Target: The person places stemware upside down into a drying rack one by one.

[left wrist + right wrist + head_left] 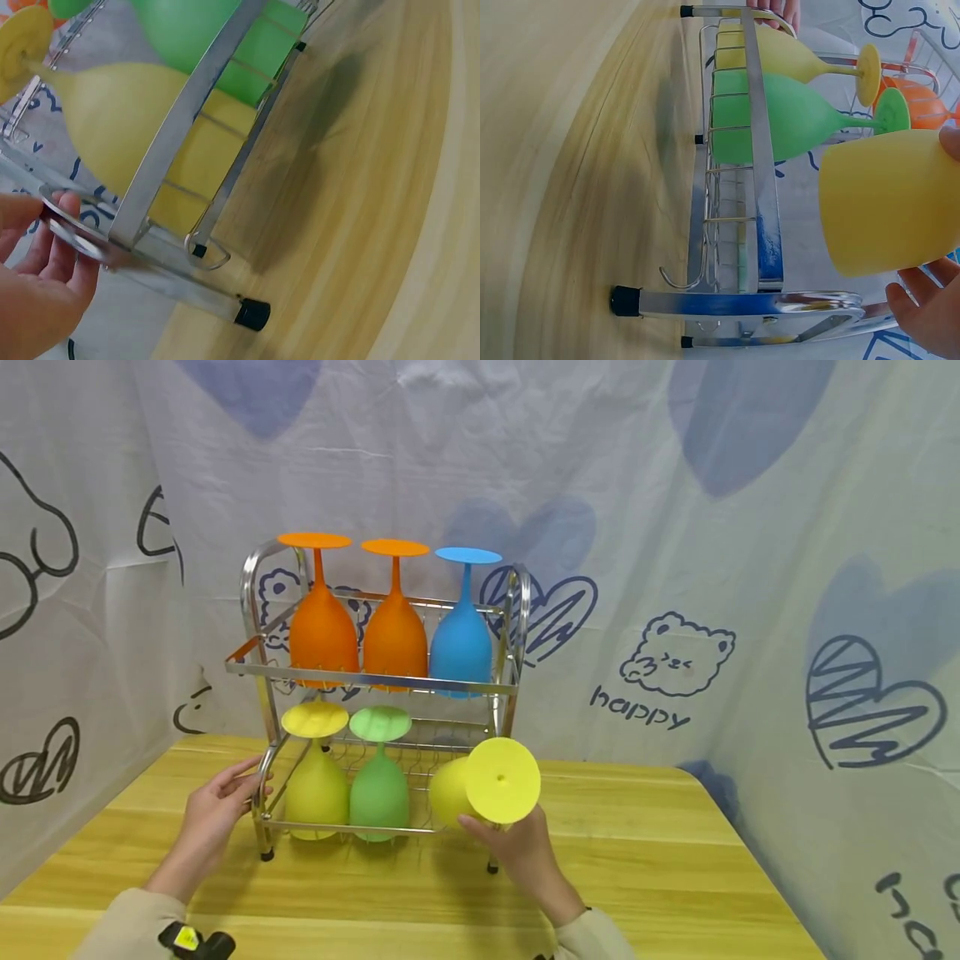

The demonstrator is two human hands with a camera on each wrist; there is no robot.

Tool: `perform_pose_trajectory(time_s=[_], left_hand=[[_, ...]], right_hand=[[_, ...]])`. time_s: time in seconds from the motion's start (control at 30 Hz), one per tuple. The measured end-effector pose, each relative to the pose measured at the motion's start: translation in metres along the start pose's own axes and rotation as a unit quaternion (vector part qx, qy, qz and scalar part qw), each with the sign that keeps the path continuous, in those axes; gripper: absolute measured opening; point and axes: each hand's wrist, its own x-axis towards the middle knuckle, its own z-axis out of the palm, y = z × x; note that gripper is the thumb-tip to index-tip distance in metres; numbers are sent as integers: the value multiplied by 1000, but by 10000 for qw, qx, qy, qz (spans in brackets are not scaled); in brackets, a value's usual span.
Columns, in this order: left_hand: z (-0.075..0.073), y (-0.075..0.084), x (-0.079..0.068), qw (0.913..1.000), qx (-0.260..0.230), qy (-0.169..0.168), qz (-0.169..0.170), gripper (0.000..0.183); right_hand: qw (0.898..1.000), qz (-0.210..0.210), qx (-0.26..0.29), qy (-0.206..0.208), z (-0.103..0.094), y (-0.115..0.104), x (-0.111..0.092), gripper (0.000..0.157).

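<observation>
My left hand point(213, 806) grips the left side frame of a two-tier metal rack point(375, 679); in the left wrist view its thumb and fingers are around the post. My right hand point(527, 853) holds a yellow goblet point(889, 206) at the right end of the lower tier. Its round foot point(502, 781) faces the head camera, and the bowl tilts away, in front of the lower tier and apart from its wires. On that tier, another yellow goblet point(317, 793) and a green goblet point(380, 797) stand upside down, side by side.
Two orange goblets point(324, 631) and a blue goblet point(461, 647) stand upside down on the upper tier. Black-capped feet point(253, 314) carry the rack on a wooden table point(645, 860). A printed white curtain point(637, 510) hangs behind and at both sides.
</observation>
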Motion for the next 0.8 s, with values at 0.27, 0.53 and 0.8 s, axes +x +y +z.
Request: perform_pose_trajectory(time_s=[0.27,0.53,0.8], left_hand=[[-8,-9,4,9950,-878,-330,342,29],[-11,-11,5,9933,-1015,-410,366,27],[-11,-11,4,9936,-980,-404,380,27]], right_hand=[[9997,142,-45,-183,13,35,7,62],[9987,207,170,-441,21,43,19,65],[9931,770,-77,-878,29,46,28,62]])
